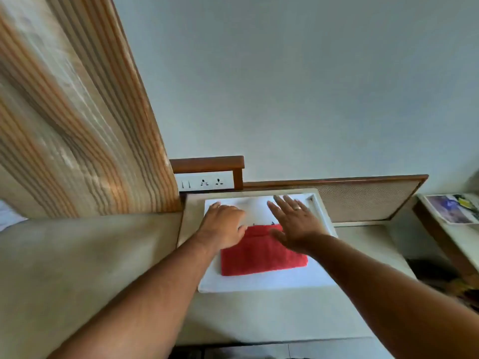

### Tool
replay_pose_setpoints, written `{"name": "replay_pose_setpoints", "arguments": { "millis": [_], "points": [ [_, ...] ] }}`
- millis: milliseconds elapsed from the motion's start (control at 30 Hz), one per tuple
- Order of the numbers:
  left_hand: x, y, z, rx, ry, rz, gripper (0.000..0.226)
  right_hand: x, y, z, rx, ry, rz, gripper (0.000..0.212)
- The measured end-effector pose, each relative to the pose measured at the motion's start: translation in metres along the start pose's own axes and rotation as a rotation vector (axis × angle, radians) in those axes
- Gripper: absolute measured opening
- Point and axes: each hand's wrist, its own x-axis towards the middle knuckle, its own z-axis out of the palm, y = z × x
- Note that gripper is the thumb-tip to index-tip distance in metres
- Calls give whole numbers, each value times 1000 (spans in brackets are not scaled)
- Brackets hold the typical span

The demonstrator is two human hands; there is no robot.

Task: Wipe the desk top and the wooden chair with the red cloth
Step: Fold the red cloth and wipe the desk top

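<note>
A folded red cloth lies flat on a white pad on the beige desk top. My left hand rests at the cloth's far left corner, knuckles up, fingers curled down onto the pad. My right hand hovers over the cloth's far right part with fingers spread and a ring on one finger. Neither hand grips the cloth. No wooden chair shows in the view.
A striped curtain hangs at the left beside the desk. A socket strip in a wooden frame sits on the wall behind. A woven panel runs to the right. Another counter with a printed sheet stands at far right.
</note>
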Motion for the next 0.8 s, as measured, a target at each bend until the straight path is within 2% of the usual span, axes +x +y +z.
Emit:
{"name": "replay_pose_setpoints", "arguments": {
  "millis": [33,100,167,267,367,433,500,567,667,800],
  "points": [
    [-3,5,9,-47,-78,34,48,-6,3,12,45,-118,49,76],
    [-5,8,27,-116,-153,91,61,-15,11,31,173,-214,85,77],
    [-5,10,39,-166,-206,114,72,-19,15,42,240,-202,71,75],
    [2,8,49,-137,-198,108,79,-11,14,41,139,-140,37,68],
    [9,9,46,-154,-230,61,55,2,11,32,51,-241,40,46],
    [10,6,40,-318,-370,-5,37,13,9,18,128,-338,9,26],
    [4,-2,30,-578,-465,-90,32,25,4,-2,218,-395,-68,20],
    [-10,-23,10,-834,-438,-197,28,40,-4,-28,331,-386,-161,15],
    [-55,-85,-42,-1069,-294,-312,31,62,-38,-72,638,-352,-328,7],
    [-149,-187,-80,-1408,-118,-427,31,91,-141,-101,1000,-353,-480,8]
  ]
}}
